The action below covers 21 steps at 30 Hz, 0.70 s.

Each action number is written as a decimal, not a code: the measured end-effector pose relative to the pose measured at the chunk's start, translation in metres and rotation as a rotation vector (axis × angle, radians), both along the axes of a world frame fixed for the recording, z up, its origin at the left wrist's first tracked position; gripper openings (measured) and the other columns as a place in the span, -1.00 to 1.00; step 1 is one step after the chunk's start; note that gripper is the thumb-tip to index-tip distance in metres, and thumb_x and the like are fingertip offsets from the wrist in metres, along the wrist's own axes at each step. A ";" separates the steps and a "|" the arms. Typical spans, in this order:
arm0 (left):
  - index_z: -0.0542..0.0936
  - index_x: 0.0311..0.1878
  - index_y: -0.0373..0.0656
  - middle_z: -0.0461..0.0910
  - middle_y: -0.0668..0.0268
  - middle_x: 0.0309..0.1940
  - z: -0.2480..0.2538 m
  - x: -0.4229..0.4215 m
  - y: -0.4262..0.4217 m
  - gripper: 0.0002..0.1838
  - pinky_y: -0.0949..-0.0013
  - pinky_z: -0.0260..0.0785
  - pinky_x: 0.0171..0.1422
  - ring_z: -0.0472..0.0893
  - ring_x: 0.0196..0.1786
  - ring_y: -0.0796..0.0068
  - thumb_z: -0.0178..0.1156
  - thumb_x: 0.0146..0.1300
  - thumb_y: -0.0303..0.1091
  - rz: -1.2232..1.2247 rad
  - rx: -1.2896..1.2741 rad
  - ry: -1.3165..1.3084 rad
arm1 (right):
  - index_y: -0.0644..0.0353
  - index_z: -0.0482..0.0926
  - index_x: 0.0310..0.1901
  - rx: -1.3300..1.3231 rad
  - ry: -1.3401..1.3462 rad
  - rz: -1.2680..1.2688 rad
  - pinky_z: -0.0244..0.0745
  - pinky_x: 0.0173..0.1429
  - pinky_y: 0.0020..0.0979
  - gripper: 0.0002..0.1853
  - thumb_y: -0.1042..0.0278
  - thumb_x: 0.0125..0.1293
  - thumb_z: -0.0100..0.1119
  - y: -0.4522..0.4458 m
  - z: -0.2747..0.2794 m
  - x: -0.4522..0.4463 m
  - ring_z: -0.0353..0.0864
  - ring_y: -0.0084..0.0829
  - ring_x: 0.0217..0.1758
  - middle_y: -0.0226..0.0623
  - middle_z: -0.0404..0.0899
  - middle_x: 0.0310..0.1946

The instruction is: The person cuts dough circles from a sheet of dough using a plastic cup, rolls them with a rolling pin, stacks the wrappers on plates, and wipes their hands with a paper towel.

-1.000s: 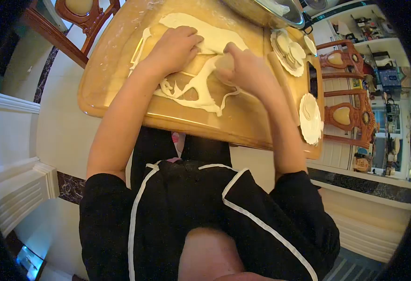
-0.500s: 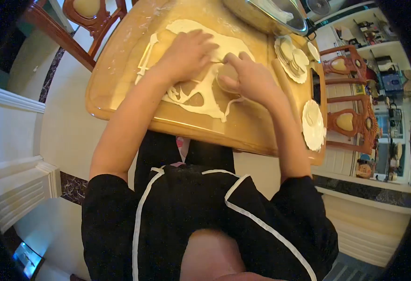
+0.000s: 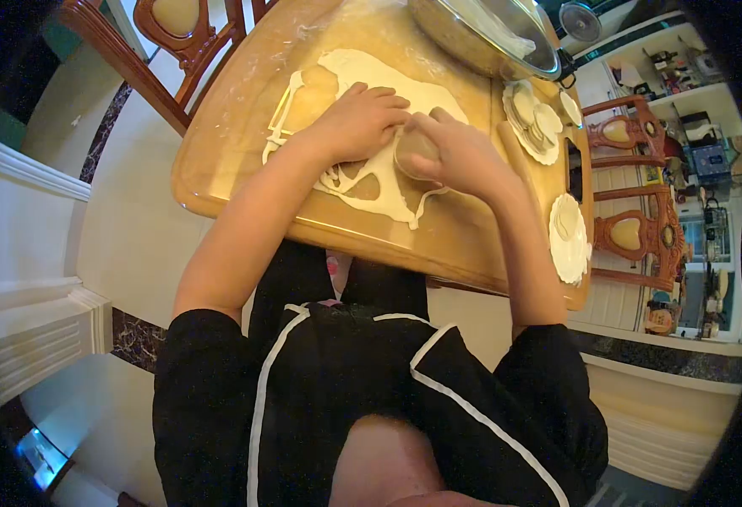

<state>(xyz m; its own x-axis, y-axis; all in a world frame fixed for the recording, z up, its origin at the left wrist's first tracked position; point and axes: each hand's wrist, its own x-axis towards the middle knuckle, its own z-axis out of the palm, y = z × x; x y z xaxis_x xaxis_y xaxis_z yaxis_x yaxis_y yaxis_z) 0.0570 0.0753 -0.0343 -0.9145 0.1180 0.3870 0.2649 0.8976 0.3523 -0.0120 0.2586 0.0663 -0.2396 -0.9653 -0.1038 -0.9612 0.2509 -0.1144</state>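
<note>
A thin sheet of pale dough lies on the wooden table, its near part cut into holes and strips. My left hand rests on the dough, palm down, fingers somewhat apart, fingertips close to my right hand. My right hand is curled around a round, translucent cup-like thing at the right side of the dough. Its lower rim is partly hidden by my fingers. Some thin dough strips lie left of my left hand.
Round dough pieces lie on a scalloped plate at the right. Nearer is a second plate with dough pieces. A wooden rolling pin, a dark flat object and a metal basin are beside them. Carved chairs flank the table.
The view has shifted, so the table appears lower and further right. My left hand has moved closer to my right hand, its fingers less spread than half a second ago. My right hand keeps the round thing.
</note>
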 end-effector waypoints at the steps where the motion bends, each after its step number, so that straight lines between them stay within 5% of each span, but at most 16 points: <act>1: 0.58 0.17 -0.04 0.52 0.29 0.27 0.000 0.000 0.000 -0.63 0.09 0.13 0.46 0.38 0.39 0.19 0.08 0.31 -0.34 -0.011 0.016 0.011 | 0.17 0.47 0.19 -0.005 0.038 -0.220 0.57 0.03 -0.06 -0.44 -0.05 0.28 0.09 -0.004 -0.006 0.013 0.66 0.09 -0.16 0.05 0.58 -0.09; 5: 0.60 0.13 -0.06 0.53 0.27 0.24 0.006 0.001 -0.002 -0.67 0.11 0.16 0.42 0.39 0.37 0.21 0.08 0.31 -0.35 -0.035 0.043 -0.016 | 0.10 0.47 0.20 0.012 0.098 -0.780 0.57 0.04 -0.09 -0.46 -0.04 0.28 0.10 -0.028 -0.013 0.044 0.67 0.07 -0.16 0.04 0.58 -0.09; 9: 0.62 0.11 -0.06 0.54 0.25 0.23 0.001 0.000 -0.001 -0.68 0.12 0.16 0.41 0.40 0.36 0.21 0.09 0.32 -0.34 -0.039 0.043 0.033 | 0.07 0.49 0.16 0.105 0.040 -0.721 0.57 0.03 -0.09 -0.48 -0.08 0.28 0.11 -0.013 -0.004 0.024 0.67 0.06 -0.15 0.06 0.58 -0.09; 12: 0.63 0.08 -0.07 0.55 0.24 0.22 0.001 0.000 -0.002 -0.69 0.14 0.17 0.42 0.41 0.35 0.21 0.11 0.30 -0.34 -0.037 0.055 0.044 | 0.10 0.47 0.10 -0.072 -0.082 -0.153 0.57 0.01 -0.07 -0.46 -0.15 0.28 0.13 0.006 -0.001 0.008 0.66 0.06 -0.08 0.12 0.57 -0.10; 18: 0.64 0.03 -0.12 0.56 0.22 0.17 0.003 -0.001 -0.004 -0.72 0.13 0.20 0.39 0.44 0.31 0.20 0.15 0.27 -0.35 -0.050 0.056 0.044 | 0.15 0.48 0.08 -0.014 0.006 -0.775 0.58 -0.03 -0.05 -0.44 -0.16 0.27 0.13 -0.011 -0.012 0.043 0.66 0.06 -0.10 0.14 0.59 -0.14; 21: 0.65 -0.06 -0.15 0.59 0.22 0.09 0.003 -0.003 -0.004 -0.77 0.11 0.26 0.33 0.50 0.22 0.18 0.15 0.25 -0.36 -0.055 0.078 0.082 | 0.28 0.51 -0.01 0.030 -0.005 -0.770 0.57 -0.07 -0.02 -0.41 -0.18 0.26 0.14 -0.005 -0.010 0.023 0.67 0.04 -0.14 0.17 0.61 -0.19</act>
